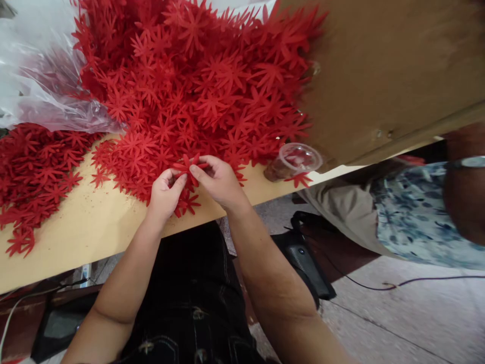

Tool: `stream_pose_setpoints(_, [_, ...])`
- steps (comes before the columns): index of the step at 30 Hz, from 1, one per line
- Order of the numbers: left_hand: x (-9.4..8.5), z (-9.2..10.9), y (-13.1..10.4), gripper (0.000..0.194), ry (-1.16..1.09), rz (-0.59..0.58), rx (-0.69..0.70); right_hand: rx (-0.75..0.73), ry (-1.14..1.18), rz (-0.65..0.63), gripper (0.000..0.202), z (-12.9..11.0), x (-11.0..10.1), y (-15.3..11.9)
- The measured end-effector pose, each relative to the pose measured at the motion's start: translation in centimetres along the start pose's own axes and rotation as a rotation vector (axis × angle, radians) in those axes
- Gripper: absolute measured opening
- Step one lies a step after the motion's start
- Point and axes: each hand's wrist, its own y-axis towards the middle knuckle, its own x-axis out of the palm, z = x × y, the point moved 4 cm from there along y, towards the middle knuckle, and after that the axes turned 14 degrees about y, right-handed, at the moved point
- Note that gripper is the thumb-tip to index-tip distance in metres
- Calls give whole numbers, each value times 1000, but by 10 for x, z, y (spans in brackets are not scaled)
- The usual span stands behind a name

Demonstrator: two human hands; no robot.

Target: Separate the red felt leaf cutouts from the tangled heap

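Between my two hands is a red artificial flower (pixel 188 166) with narrow pointed petals. My left hand (pixel 169 189) pinches its left side between thumb and fingers. On its right side, the thumb and fingers of my right hand (pixel 216 179) close on the same flower. Just beyond my hands rises a large heap of similar red flowers (pixel 182 91), reaching to the table's front part. A few red petals show right below my fingers, partly hidden by them.
A clear plastic cup (pixel 299 159) with dark contents stands near the table edge, right of my hands. A second red flower pile (pixel 38 167) and a clear plastic bag (pixel 49 86) lie left. A cardboard box (pixel 397 76) fills the upper right. Another person sits at right.
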Motion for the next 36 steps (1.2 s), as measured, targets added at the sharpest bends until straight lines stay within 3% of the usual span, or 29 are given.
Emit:
stream_pose_setpoints(6, [1, 2, -4, 18, 59, -45, -14, -26, -88, 216, 46, 4, -13, -1])
stream_pose_setpoints(9, [4, 0, -4, 32, 63, -69, -50, -55, -138, 192, 49, 3, -9, -3])
stream_pose_setpoints(13, [12, -3, -4, 47, 15, -74, -66, -53, -92, 96, 38, 6, 4, -7])
stream_pose_setpoints(20, [6, -10, 2, 25, -40, -8, 6, -95, -218, 16, 34, 0, 9, -9])
stream_pose_setpoints(25, [2, -5, 1, 18, 51, 18, 43, -217, -414, 155, 29, -9, 5, -9])
stream_pose_setpoints(29, [1, -2, -2, 10, 103, 25, 47, -142, -316, 153, 25, -2, 3, -4])
stream_pose_setpoints(34, [-3, -7, -4, 12, 35, 42, -19, -84, -126, 357, 28, 6, -17, 7])
stream_pose_setpoints(36, [-4, -9, -4, 15, -11, 34, -39, -46, 3, 357, 22, 9, -21, 12])
